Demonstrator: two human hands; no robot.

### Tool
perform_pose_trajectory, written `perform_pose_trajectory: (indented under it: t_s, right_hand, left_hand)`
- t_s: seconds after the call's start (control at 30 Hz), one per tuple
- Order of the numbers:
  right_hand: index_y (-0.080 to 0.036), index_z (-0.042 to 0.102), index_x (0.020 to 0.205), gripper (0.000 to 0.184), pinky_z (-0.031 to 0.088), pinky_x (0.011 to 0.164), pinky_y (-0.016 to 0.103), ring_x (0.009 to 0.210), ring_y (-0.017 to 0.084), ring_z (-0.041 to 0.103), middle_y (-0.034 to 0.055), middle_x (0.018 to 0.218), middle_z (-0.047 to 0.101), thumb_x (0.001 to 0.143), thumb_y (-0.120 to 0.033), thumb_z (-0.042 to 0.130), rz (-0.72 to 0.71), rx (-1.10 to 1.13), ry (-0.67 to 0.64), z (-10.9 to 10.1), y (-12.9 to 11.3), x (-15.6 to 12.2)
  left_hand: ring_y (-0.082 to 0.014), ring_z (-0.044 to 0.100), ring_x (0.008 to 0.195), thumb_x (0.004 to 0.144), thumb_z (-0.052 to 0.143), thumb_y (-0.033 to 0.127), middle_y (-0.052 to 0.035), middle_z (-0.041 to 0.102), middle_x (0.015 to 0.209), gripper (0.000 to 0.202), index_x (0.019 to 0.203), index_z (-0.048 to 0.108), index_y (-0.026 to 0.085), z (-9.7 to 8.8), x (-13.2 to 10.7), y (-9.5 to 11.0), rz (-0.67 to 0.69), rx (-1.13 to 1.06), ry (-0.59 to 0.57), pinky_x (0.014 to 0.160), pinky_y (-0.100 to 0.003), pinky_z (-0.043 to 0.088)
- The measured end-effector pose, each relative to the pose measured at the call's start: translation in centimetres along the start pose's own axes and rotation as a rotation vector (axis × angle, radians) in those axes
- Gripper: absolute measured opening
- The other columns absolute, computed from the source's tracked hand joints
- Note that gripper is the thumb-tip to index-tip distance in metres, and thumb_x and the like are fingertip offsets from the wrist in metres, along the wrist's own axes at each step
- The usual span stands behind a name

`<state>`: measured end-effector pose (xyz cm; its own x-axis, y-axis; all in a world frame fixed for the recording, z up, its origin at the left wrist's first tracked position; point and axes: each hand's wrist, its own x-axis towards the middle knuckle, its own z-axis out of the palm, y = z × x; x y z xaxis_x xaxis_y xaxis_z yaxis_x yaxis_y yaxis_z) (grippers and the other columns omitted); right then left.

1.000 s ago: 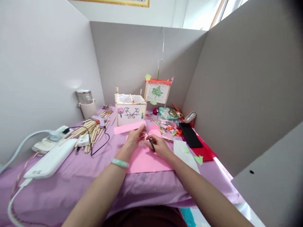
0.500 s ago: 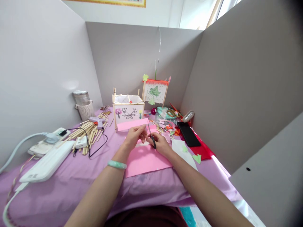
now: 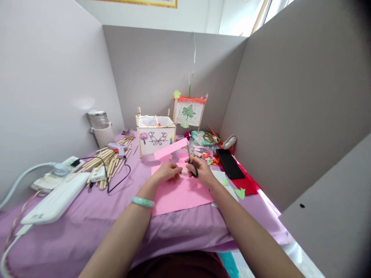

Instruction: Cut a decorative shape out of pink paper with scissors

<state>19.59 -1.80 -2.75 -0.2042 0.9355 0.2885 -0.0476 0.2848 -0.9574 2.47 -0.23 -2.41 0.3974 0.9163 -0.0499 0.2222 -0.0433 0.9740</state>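
Fingers of L hand [image 3: 168, 172] are curled over pink sheet [image 3: 179, 202], flat on tbl. cloth [image 3: 72, 224] (grip: can't tell); pink strip [image 3: 170, 149] is tilted up beyond, R end at blade tips; R hand [image 3: 203, 172] fingers are wrapped round handles of scissors [image 3: 194, 169]. Sheet & strip prob. light, easily creased: hold by edges; scissors prob. stiff, hold by handles.

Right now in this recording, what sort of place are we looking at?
Probably a craft workspace in a partitioned booth: grey panels surround a cloth-covered table, which holds loose wooden sticks and a stick-framed box with birds drawn on it. Whether it's a home or a classroom, I can't tell.
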Motion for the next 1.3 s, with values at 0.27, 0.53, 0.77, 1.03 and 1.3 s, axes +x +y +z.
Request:
perform_pose_trajectory:
  t_s: [0.27, 0.53, 0.77, 1.03, 1.3]
  right_hand:
    - [-0.018, 0.058, 0.093, 0.034, 0.041, 0.046, 0.02, 0.048, 0.008, 0.05, -0.0068, 0.057, 0.049, 0.07, -0.042, 0.068, 0.0, -0.212, -0.066, -1.7, 0.4, -0.2]
    - [-0.018, 0.06, 0.094, 0.032, 0.038, 0.047, 0.02, 0.05, 0.008, 0.047, -0.0064, 0.057, 0.047, 0.072, -0.039, 0.067, -0.024, -0.34, -0.202, -1.3, 0.1, -0.7]
    - [-0.018, 0.061, 0.095, 0.034, 0.038, 0.05, 0.021, 0.053, 0.01, 0.05, -0.0054, 0.06, 0.05, 0.072, -0.042, 0.068, -0.029, -0.387, -0.209, -1.5, 0.1, -0.7]
    - [-0.016, 0.062, 0.095, 0.033, 0.037, 0.046, 0.02, 0.049, 0.009, 0.049, -0.006, 0.057, 0.048, 0.072, -0.039, 0.067, 0.039, -0.344, -0.301, -2.2, -1.1, -0.8]
    - [-0.015, 0.06, 0.096, 0.033, 0.036, 0.044, 0.019, 0.047, 0.008, 0.05, -0.0056, 0.056, 0.053, 0.071, -0.037, 0.064, 0.165, -0.237, -0.331, -1.9, -2.0, -1.7]
  left_hand:
    - [-0.0066, 0.035, 0.034, 0.072, 0.063, 0.044, 0.0033, 0.046, 0.042, 0.029, 0.062, 0.056, 0.017, -1.7, -0.3, 1.6, 0.425, -0.459, 0.353, 0.036, -0.021, 0.022]
    - [-0.0184, 0.056, 0.088, 0.072, 0.066, 0.032, -0.0052, 0.065, 0.086, 0.013, 0.079, 0.067, 0.021, -2.1, 0.2, 1.6, 0.651, 0.11, 0.826, 0.078, -0.025, 0.042]
    - [-0.0125, 0.047, 0.058, 0.074, 0.062, 0.031, 0.0012, 0.055, 0.057, 0.016, 0.064, 0.064, 0.019, -1.8, 0.6, 1.0, 0.526, 0.137, 0.557, 0.058, -0.021, 0.034]
    - [-0.0091, 0.039, 0.05, 0.069, 0.066, 0.035, 0.0035, 0.047, 0.051, 0.021, 0.06, 0.06, 0.017, -2.1, -0.3, 2.1, 0.378, -0.028, 0.392, 0.048, -0.02, 0.027]
    - [-0.0065, 0.034, 0.045, 0.071, 0.064, 0.041, 0.0048, 0.041, 0.049, 0.03, 0.059, 0.053, 0.017, -2.2, -0.6, 2.0, 0.318, -0.059, 0.245, 0.044, -0.019, 0.022]
